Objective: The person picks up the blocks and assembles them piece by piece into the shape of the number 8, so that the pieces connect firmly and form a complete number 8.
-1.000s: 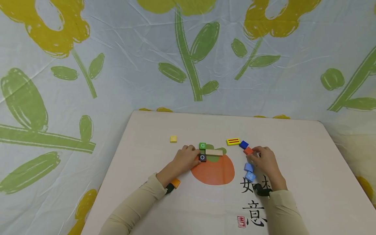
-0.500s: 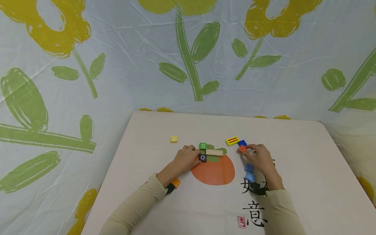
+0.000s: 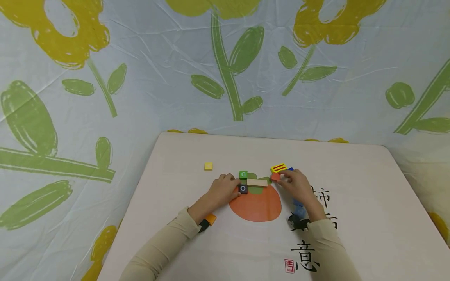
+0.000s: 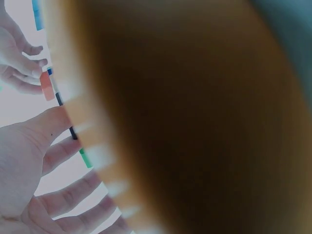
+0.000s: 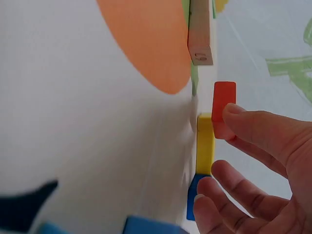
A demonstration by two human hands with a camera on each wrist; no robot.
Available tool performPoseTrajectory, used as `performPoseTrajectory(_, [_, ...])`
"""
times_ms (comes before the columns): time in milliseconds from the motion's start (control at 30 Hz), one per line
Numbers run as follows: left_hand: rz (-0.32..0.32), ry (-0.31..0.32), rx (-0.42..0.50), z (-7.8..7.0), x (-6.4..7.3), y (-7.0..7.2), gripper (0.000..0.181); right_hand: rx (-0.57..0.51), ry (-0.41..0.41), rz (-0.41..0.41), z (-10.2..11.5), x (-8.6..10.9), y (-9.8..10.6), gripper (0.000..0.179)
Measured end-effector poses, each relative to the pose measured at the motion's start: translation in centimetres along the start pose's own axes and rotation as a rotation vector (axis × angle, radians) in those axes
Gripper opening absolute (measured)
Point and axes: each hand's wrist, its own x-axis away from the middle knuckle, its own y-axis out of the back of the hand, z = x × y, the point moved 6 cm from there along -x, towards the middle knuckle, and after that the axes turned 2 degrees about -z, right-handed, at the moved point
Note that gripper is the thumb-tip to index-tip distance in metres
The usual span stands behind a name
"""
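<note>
My left hand (image 3: 219,189) rests on the table with thumb and index finger round a black block (image 3: 243,189) marked with an O. A green letter block (image 3: 243,174) sits right behind it, and a plain wooden plank (image 3: 257,183) lies alongside to the right. Between the thumb and index finger of my right hand (image 3: 298,187) is a small red block (image 5: 224,105), just right of the plank's end. A yellow block with red stripes (image 3: 279,168) and a dark blue block (image 3: 290,169) lie behind that hand. Something large and blurred covers most of the left wrist view.
Light blue blocks (image 3: 299,212) lie under the right wrist, partly hidden. A pale yellow block (image 3: 208,166) stands alone at the back left. By the left forearm are an orange block (image 3: 211,219) and a black piece (image 3: 204,225). Flowered cloth (image 3: 147,86) hangs behind the table.
My right hand has carried the red block leftward, from beside the dark blue block to near the plank. The yellow and dark blue blocks have shifted slightly. My left hand stays put.
</note>
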Motion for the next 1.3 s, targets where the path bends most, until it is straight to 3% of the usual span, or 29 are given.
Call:
performPoseTrajectory(300, [0.000,0.002,0.006,0.0,0.0,0.1,0.043,0.005,0.087,0.004,0.5,-0.7,-0.8,0.031])
performPoseTrajectory(567, [-0.008,-0.007,0.012,-0.1,0.1,0.3,0.043,-0.022,0.065,0.063,0.5,-0.9,-1.4,0.033])
performPoseTrajectory(1300, [0.001,-0.005,0.000,-0.1,0.2,0.2,0.044,0.063,0.045,0.095,0.7,-1.2,-2.0,0.040])
